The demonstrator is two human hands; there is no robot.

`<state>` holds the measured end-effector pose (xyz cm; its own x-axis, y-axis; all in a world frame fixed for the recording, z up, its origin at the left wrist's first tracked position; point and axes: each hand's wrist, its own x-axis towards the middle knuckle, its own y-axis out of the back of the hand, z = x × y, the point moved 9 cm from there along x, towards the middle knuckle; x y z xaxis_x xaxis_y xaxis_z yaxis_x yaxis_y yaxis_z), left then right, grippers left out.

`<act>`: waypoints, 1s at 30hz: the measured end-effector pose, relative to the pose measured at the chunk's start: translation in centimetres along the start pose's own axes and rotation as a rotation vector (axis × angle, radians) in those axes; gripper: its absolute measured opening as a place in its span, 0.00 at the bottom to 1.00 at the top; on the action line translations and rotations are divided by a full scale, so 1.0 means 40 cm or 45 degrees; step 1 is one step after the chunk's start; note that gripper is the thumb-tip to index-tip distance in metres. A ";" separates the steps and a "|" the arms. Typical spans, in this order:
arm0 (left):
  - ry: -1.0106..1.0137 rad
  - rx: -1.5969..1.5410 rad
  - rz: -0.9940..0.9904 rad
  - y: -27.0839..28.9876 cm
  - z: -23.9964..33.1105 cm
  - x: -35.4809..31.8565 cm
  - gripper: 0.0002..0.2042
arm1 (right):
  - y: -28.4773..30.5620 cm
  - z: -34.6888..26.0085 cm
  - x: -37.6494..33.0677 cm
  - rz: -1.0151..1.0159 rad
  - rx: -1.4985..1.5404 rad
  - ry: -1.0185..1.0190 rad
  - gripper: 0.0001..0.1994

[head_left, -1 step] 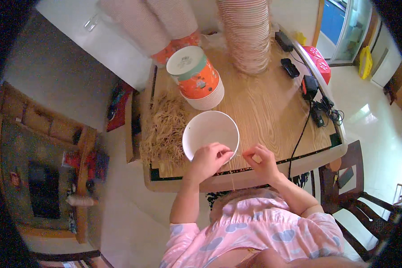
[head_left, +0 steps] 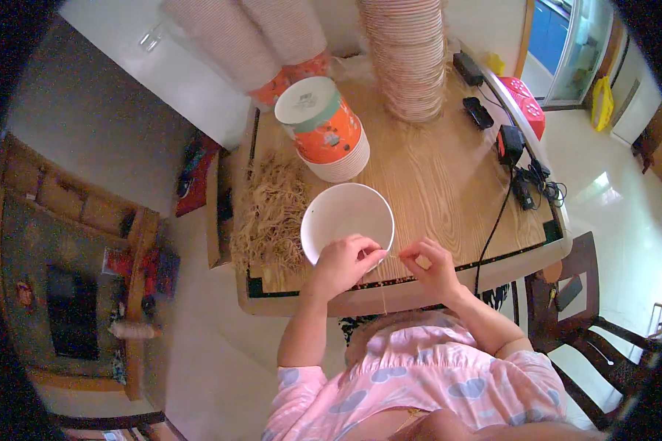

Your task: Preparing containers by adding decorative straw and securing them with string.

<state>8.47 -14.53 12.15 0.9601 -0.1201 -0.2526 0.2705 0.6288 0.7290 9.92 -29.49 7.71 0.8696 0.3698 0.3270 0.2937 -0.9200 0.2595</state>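
A white paper bucket (head_left: 346,213) stands mouth up near the table's front edge. My left hand (head_left: 343,263) is closed at its near rim, thumb and forefinger pinched on a thin tan string (head_left: 384,298), whose tail hangs down past the table edge. To the right of the bucket, my right hand (head_left: 428,266) is also closed in a pinch, and a fine strand seems to run across to it from the left fingertips. A tangled heap of tan strings (head_left: 272,213) lies left of the bucket.
Behind the bucket, upside-down orange-and-green paper buckets (head_left: 335,132) are stacked. Tall stacks of white-rimmed buckets (head_left: 404,59) stand farther back. Black power adapters (head_left: 509,143) and a cable (head_left: 496,220) lie along the right side. A dark wooden chair (head_left: 577,301) stands at right.
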 end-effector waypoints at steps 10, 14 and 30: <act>-0.637 0.595 0.198 -0.002 0.139 -0.087 0.13 | -0.009 0.038 -0.012 -0.115 0.031 -0.133 0.05; -0.751 0.855 0.277 -0.042 0.160 -0.072 0.10 | -0.005 0.007 0.008 -0.170 0.038 -0.089 0.05; -0.358 0.703 0.023 0.012 0.041 0.318 0.08 | -0.008 0.008 0.069 -0.390 -0.252 0.054 0.05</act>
<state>20.92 -17.01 10.32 0.9267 -0.3579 -0.1145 0.1787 0.1517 0.9722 12.34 -28.21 8.22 0.7348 0.6332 0.2432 0.4519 -0.7244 0.5206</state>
